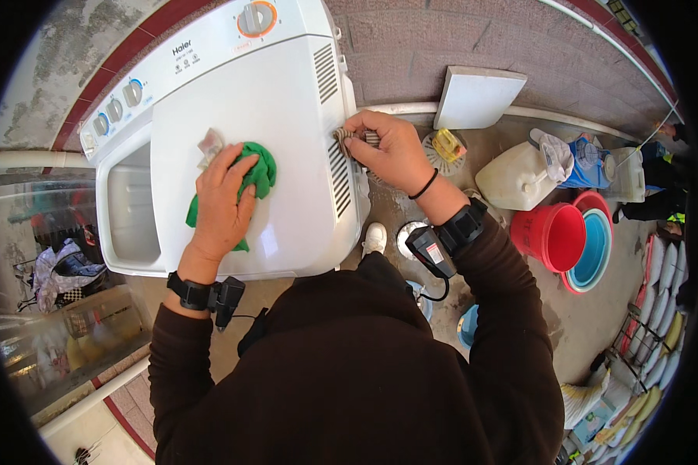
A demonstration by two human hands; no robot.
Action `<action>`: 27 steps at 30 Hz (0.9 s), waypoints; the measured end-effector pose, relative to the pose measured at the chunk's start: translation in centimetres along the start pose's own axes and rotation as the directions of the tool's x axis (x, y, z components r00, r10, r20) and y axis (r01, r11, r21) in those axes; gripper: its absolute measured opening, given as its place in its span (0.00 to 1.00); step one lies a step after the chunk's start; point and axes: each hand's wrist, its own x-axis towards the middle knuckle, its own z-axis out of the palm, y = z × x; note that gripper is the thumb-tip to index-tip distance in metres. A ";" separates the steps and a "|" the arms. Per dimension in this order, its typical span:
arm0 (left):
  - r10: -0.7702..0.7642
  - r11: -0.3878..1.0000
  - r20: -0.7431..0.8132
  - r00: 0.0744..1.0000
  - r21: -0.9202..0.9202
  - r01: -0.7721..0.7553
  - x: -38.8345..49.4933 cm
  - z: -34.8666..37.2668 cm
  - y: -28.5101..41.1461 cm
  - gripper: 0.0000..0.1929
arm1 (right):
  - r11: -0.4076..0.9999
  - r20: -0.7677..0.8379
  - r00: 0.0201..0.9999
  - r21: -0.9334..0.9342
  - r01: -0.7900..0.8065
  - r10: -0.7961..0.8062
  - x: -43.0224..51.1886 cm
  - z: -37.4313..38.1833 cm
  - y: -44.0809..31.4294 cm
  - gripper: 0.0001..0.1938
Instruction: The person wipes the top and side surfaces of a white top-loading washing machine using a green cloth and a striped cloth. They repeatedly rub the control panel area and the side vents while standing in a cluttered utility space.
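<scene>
A white Haier twin-tub washing machine [302, 226] stands before me, its control panel with several knobs along the far edge. My left hand [221, 200] grips a crumpled green cloth [262, 174] against the white lid. Just beyond those fingers lies a small pale, translucent crumpled item [210, 145]; what it is I cannot tell. At the machine's right edge, my right hand [390, 145] pinches a brown striped cloth [343, 139] over the slotted vent [338, 177]. Part of that cloth is hidden by the fingers.
On the left, the tub opening [129, 200] is uncovered. A white panel [480, 97] leans on the brick wall. To the right are a yellow item on a floor drain cover [449, 145], a plastic jerrycan [517, 174], a red bucket [547, 235], a blue basin [590, 250] and another person [657, 180].
</scene>
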 end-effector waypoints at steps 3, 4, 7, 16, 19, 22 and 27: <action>0.008 1.000 -0.011 1.000 -0.005 -0.008 0.0 0.1 0.0 0.22 | 0.998 0.026 0.998 -0.011 0.059 -0.059 -0.9 -0.3 0.1 0.08; 0.006 1.000 -0.008 1.000 -0.009 -0.006 0.0 0.1 -0.1 0.21 | 0.995 0.062 0.993 -0.031 0.100 -0.098 -1.1 -0.6 0.0 0.07; 0.027 1.000 -0.016 1.000 0.010 -0.026 -0.1 0.2 -0.2 0.21 | 0.974 0.077 0.979 -0.114 0.196 -0.188 -1.8 -1.4 -0.5 0.06; 0.038 0.998 -0.023 0.999 -0.042 -0.039 -0.3 0.4 -0.7 0.20 | 0.982 0.012 0.997 -0.170 0.083 -0.082 -5.7 -1.2 -3.7 0.07; 0.067 0.994 -0.013 0.998 -0.083 -0.068 -0.5 0.3 -0.9 0.20 | 0.959 0.008 0.990 -0.246 0.141 -0.143 -6.6 0.4 -4.9 0.06; 0.101 0.989 0.016 0.995 -0.114 -0.098 -0.5 -0.1 -0.7 0.20 | 0.939 0.043 0.996 -0.335 0.082 -0.072 -7.4 1.1 -5.7 0.06; 0.278 0.955 0.124 0.953 -0.140 -0.260 1.0 -0.7 0.8 0.20 | 0.933 -0.047 0.996 -0.357 0.051 -0.073 -7.1 2.0 -5.2 0.08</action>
